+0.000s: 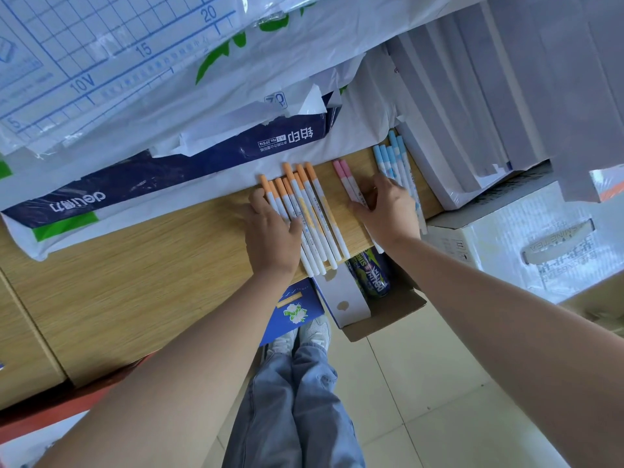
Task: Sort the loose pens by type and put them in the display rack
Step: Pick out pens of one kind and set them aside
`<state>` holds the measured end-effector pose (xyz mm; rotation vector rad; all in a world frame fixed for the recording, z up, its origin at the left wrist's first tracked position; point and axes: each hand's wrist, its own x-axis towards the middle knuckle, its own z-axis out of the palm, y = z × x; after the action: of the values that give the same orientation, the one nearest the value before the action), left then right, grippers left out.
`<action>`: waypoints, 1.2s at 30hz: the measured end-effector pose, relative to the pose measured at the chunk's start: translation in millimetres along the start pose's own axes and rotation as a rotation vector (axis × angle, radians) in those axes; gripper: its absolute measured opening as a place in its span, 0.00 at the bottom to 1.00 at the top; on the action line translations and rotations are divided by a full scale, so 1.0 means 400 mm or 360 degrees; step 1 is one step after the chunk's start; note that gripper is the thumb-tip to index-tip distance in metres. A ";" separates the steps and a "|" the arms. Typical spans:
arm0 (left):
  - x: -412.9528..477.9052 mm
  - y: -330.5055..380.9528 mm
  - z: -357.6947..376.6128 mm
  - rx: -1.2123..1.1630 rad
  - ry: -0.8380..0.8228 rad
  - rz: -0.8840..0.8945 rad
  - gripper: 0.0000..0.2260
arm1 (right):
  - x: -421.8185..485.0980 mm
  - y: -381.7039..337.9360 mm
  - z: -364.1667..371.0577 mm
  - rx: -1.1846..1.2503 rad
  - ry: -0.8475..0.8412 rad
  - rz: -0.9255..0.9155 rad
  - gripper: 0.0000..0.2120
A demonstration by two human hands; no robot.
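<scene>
Head view: three groups of pens are laid side by side on a wooden tabletop (135, 265). Orange-capped pens (314, 211) are fanned at left, their ends reaching the near edge. Two pink-capped pens (342, 172) are set in the middle. Blue-capped pens (395, 157) are crowded against a stack of white paper (472, 130) at right. The left hand (271, 231) is laid flat, fingers released, over the leftmost orange barrels. The right hand (388, 207) is bent over the pink barrels, with the blue ones partly hidden beneath; whether anything is grasped cannot be told. A torn navy paper ream (169, 170) is pressed close behind the orange caps. A cardboard box (388, 315) holding a can (371, 275) is seen below the table edge.
</scene>
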<state>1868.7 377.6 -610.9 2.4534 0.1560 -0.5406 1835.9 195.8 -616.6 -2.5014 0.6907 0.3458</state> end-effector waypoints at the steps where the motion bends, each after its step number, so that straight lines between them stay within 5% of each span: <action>1: -0.005 -0.001 0.003 0.0005 -0.0022 0.0013 0.25 | -0.003 0.005 -0.001 -0.0001 0.0006 0.0009 0.17; 10: -0.024 -0.007 0.002 -0.0012 -0.0036 0.0018 0.17 | -0.025 -0.063 0.037 0.0224 0.0001 -0.0288 0.14; 36: -0.061 -0.058 -0.070 0.0076 -0.0218 0.0003 0.09 | -0.079 -0.097 0.007 0.0196 -0.0023 -0.0302 0.05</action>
<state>1850.4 413.3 -593.1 2.4524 0.0860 -0.7166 1830.1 238.7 -591.4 -2.4204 0.4495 0.2441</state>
